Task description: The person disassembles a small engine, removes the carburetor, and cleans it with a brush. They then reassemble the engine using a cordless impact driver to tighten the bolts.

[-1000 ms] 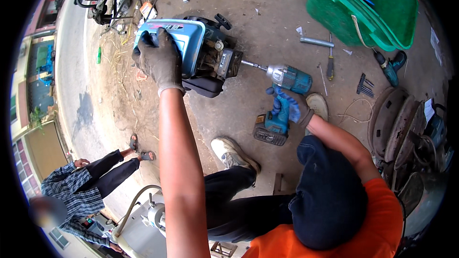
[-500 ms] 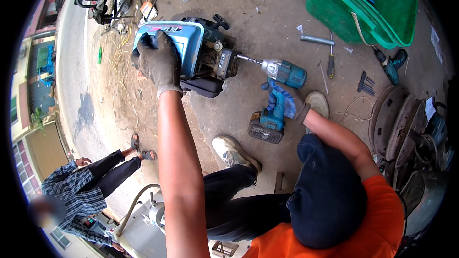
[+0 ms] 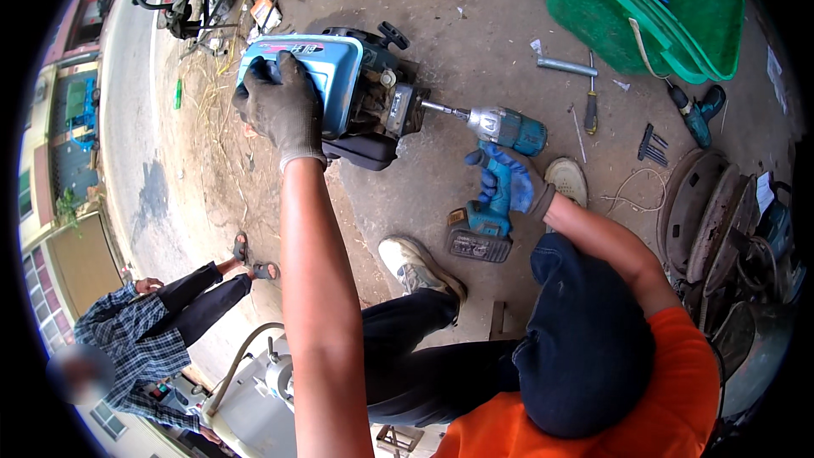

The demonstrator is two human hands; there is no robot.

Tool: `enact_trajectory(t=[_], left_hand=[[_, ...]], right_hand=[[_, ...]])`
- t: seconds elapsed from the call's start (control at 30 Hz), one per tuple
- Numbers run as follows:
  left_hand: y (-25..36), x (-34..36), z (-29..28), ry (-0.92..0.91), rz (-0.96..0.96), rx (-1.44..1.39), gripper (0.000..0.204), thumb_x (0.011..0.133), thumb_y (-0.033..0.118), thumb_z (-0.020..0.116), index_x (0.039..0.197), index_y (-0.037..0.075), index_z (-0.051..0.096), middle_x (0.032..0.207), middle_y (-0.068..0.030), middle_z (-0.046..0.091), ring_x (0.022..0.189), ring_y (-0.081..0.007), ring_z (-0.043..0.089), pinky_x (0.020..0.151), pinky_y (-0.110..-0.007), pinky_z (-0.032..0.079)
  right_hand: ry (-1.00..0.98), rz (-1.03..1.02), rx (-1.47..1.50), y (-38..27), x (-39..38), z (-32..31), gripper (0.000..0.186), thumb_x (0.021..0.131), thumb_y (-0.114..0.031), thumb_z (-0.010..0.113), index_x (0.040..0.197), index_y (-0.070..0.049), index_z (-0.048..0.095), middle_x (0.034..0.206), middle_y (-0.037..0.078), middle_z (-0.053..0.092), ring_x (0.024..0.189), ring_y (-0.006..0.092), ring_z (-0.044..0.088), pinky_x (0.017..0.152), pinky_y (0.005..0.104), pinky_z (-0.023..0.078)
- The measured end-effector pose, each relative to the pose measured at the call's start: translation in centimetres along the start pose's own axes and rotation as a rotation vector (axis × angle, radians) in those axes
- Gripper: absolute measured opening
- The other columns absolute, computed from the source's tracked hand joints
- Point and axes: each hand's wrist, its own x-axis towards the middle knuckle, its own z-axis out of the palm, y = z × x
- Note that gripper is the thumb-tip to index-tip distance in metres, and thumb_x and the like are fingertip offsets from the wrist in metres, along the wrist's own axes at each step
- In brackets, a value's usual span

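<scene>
My gloved left hand [image 3: 284, 110] presses on a small engine [image 3: 386, 106] with a light-blue tank [image 3: 337, 89], fingers curved over the top. The engine sits on the ground, tank side to the left. In my gloved right hand [image 3: 519, 180] is a teal cordless impact wrench [image 3: 509, 129], held by its handle, the black battery [image 3: 480, 243] pointing toward me. A long metal socket [image 3: 443, 108] runs from its nose to the engine's right side. Where the socket meets the engine, the exact contact is too small to make out.
A green plastic bin [image 3: 593, 25] stands far right. Near it lie a metal tube [image 3: 566, 66], a screwdriver [image 3: 591, 110], a cordless drill [image 3: 697, 114] and hex keys [image 3: 651, 146]. Rusty wheel discs [image 3: 699, 212] are at right. A dark cap [image 3: 585, 339] blocks the lower right. A person [image 3: 161, 322] stands left.
The wrench's battery end and my right hand have shifted slightly toward me and rightward. My left hand stays on the engine. The whole view has moved a little.
</scene>
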Motion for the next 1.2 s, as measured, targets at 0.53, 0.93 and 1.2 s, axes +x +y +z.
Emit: enact_trajectory(t=[0.53, 0.93, 1.2], left_hand=[[-0.3, 0.0, -0.6, -0.041, 0.080, -0.062, 0.056, 0.089, 0.040, 0.067, 0.125, -0.002, 0.061, 0.127, -0.0271, 0.051, 0.113, -0.0414, 0.055, 0.099, -0.047, 0.045], [0.2, -0.5, -0.8, -0.027, 0.010, -0.056, 0.056, 0.087, 0.039, 0.068, 0.126, 0.000, 0.062, 0.126, -0.0265, 0.052, 0.112, -0.0412, 0.057, 0.099, -0.047, 0.045], [0.4, -0.6, -1.0, -0.032, 0.005, -0.074, 0.057, 0.087, 0.040, 0.069, 0.126, -0.001, 0.062, 0.127, -0.0274, 0.051, 0.112, -0.0424, 0.057, 0.098, -0.047, 0.046]], right_hand=[[-0.041, 0.059, 0.020, -0.2, 0.6, -0.6, 0.043, 0.100, -0.045, 0.056, 0.120, -0.008, 0.061, 0.065, -0.001, 0.052, 0.061, 0.0124, 0.053, 0.066, 0.0338, 0.050], [0.035, -0.208, -0.131, 2.5, 0.9, 0.0, 0.033, 0.096, -0.029, 0.067, 0.118, -0.005, 0.063, 0.077, 0.002, 0.060, 0.068, 0.0142, 0.062, 0.068, 0.0363, 0.057], [-0.038, -0.152, -0.024, 2.7, 0.7, -0.5, 0.036, 0.099, -0.033, 0.063, 0.119, -0.004, 0.059, 0.078, 0.003, 0.059, 0.070, 0.0145, 0.061, 0.073, 0.0373, 0.055]])
